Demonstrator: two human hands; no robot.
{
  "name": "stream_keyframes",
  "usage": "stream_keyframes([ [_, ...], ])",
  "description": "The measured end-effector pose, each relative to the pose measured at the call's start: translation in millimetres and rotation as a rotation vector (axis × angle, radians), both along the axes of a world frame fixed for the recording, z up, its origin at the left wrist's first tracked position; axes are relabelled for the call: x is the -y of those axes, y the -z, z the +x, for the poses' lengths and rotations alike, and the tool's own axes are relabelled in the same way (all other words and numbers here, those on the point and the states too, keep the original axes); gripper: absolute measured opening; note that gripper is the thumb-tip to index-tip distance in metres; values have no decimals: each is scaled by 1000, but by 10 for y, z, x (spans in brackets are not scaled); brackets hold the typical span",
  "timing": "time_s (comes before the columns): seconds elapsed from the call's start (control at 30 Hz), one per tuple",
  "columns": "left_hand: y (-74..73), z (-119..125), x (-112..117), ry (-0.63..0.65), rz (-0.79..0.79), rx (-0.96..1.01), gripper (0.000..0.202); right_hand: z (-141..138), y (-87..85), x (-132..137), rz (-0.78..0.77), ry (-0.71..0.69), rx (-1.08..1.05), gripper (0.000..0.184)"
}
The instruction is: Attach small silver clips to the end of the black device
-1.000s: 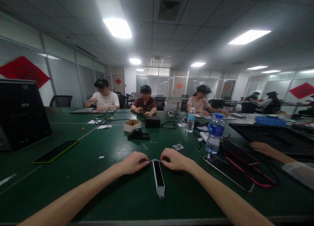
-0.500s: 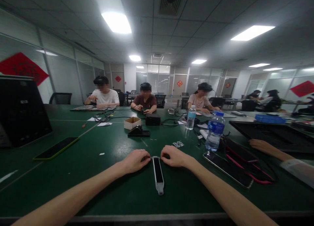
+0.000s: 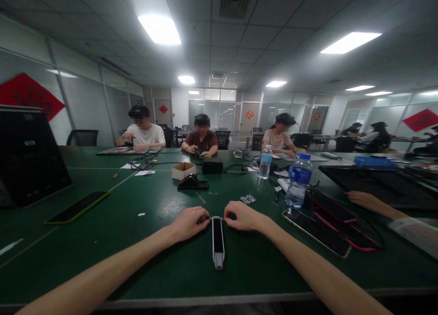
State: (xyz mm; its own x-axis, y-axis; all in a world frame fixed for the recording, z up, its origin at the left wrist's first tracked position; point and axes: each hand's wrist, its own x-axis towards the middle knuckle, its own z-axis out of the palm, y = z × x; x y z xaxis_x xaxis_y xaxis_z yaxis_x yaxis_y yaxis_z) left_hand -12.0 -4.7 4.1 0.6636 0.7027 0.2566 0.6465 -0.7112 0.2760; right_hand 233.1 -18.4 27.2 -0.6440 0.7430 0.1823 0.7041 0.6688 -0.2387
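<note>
A slim pen-shaped device (image 3: 218, 243), with a pale frame, a long black face and a grey tip towards me, lies on the green table. It looks like a scanning pen. My left hand (image 3: 191, 221) is closed in a pinch just left of its far end. On the other side, my right hand (image 3: 239, 215) is curled the same way, fingertips close to the far right corner. Something thin seems to run between the fingers and the device's far end. What exactly the fingertips pinch is hidden by the curled fingers.
Right of my hands lie a phone (image 3: 316, 233), a red-edged pouch (image 3: 337, 207) and two water bottles, the nearer one blue-capped (image 3: 298, 180). A co-worker's hand (image 3: 371, 203) rests by a black panel. Leftward is a green-edged phone (image 3: 78, 207); ahead, an open box (image 3: 184, 170).
The device's near end has swung slightly left, so it lies straighter towards me. My hands hold nearly the same pinched pose. The whole view has shifted a little.
</note>
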Motion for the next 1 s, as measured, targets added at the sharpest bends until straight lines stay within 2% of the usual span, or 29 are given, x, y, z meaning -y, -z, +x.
stream_keyframes([
  [0.3, 25, 37, 9, -26, 19, -3, 19, -5, -11, 13, 16, -2, -10, 11],
  [0.57, 36, 45, 6, -54, -12, -17, 19, 71, -43, -31, 28, -2, -13, 18],
  [0.7, 2, 42, 19, -56, -28, -16, 19, 296, -123, -132, 159, 107, -31, 19],
  [0.8, -22, 40, 27, -51, -50, -24, 19, 525, -182, -204, 203, 216, 4, 18],
  [0.9, -16, 39, 21, -49, -45, -32, 18, 716, -183, -272, 136, 308, 78, 17],
  [1.0, 10, 40, 6, -43, -30, -32, 17, 824, -123, -337, -34, 361, 121, 15],
])
